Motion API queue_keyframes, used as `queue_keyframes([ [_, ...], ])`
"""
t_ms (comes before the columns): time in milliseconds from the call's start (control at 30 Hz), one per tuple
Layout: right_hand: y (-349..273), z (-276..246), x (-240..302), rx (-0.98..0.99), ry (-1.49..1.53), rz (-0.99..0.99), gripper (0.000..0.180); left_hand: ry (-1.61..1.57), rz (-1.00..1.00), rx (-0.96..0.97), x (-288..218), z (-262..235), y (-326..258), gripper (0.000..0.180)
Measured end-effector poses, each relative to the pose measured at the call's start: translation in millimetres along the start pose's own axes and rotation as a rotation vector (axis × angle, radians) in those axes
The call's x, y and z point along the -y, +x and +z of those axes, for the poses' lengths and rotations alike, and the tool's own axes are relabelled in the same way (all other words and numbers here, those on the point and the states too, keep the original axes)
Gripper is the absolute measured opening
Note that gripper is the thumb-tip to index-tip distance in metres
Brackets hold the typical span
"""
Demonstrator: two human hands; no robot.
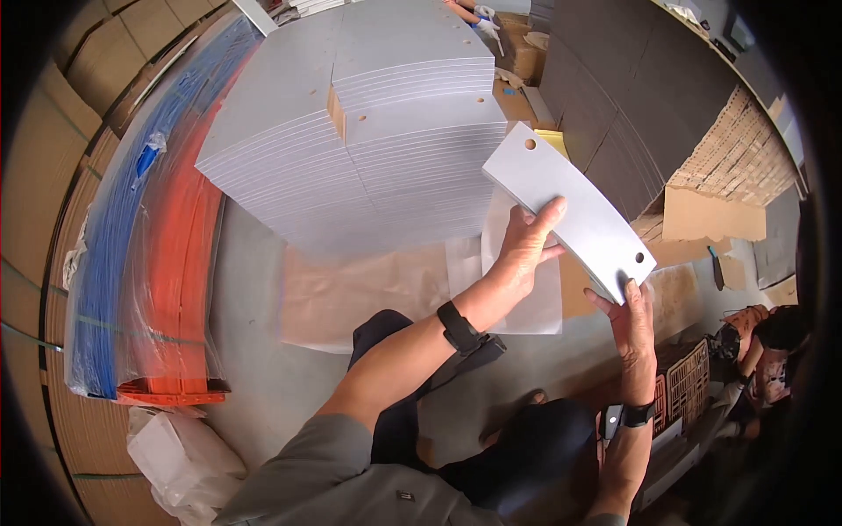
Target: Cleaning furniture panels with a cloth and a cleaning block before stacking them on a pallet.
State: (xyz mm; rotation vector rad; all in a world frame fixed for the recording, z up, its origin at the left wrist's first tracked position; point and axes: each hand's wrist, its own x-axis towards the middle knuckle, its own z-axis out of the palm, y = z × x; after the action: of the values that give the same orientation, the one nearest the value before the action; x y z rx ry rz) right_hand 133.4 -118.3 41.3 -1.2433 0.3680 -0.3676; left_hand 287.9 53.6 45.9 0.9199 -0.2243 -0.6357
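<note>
I hold a long white panel (pixel 579 209) with a round hole near each end, tilted in the air to the right of a large stack of white panels (pixel 272 145). My left hand (pixel 526 245) grips its long edge, thumb on the top face and fingers partly hidden beneath. At the panel's near end, my right hand (pixel 631 323) is closed on the edge with the thumb up; its other fingers are partly covered. Small round holes also show in the stack's top panels, and the stack's front right section is lower than the part behind it.
Long red frames (pixel 180 272) and blue bundles (pixel 105 298) in clear film lie on the left. Piled cardboard (pixel 605 105) rises at the right. Brown paper (pixel 368 289) covers floor before the stack. Another person (pixel 754 351) is at the lower right, beside a plastic crate (pixel 688 381).
</note>
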Motion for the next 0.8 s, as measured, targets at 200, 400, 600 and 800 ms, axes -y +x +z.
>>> queue_keyframes([
  [200,50,92,33,0.039,0.06,-0.047,0.054,-0.105,0.109,-0.179,-63,-17,5,0.107],
  [400,120,162,60,0.098,-0.054,0.038,0.068,0.015,0.309,-0.31,-110,-58,18,0.103],
  [600,168,183,76,0.169,-0.148,0.13,0.069,0.135,0.349,-0.245,-115,-91,34,0.097],
  [800,193,196,71,0.197,-0.173,0.182,0.07,0.138,0.331,-0.308,-114,-106,40,0.093],
])
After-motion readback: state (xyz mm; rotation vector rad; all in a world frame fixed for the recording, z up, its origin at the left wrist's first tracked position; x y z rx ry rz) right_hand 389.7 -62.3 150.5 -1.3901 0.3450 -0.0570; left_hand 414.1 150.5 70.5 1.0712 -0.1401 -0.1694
